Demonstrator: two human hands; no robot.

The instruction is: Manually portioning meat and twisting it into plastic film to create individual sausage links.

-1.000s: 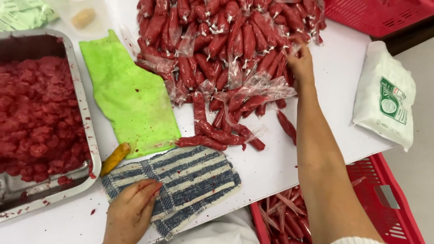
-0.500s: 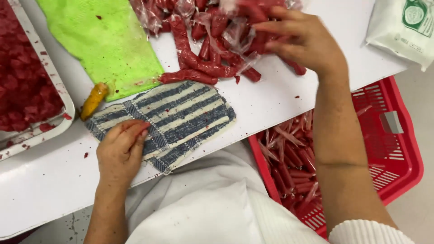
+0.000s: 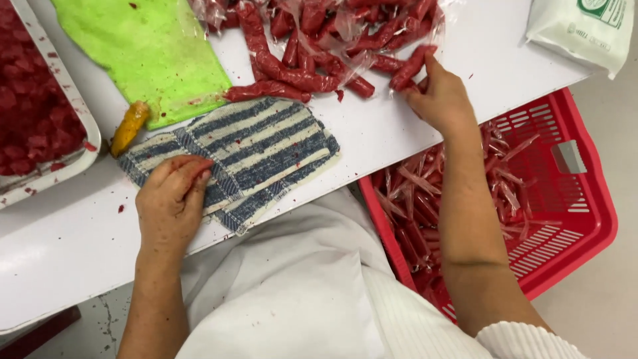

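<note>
On the white table [image 3: 412, 139], the left hand [image 3: 171, 199] lies palm down on the near corner of a blue-and-cream striped cloth [image 3: 256, 156], its red-stained fingers loosely bent and pressing the fabric. The right hand [image 3: 440, 100] reaches to the edge of a heap of red sausages [image 3: 319, 40] tangled in clear wrapping, its fingertips pinching one sausage [image 3: 411, 66] at the heap's near side. Just beyond the striped cloth lies a green cloth [image 3: 149, 50], with a small orange knife handle [image 3: 129, 126] at its near edge. A metal tray [image 3: 86, 143] of red minced meat sits at the far left. A white bag [image 3: 585, 30] rests at the table's right end. Below the table edge, beside the right forearm, a red plastic basket [image 3: 585, 213] holds empty casings.
</note>
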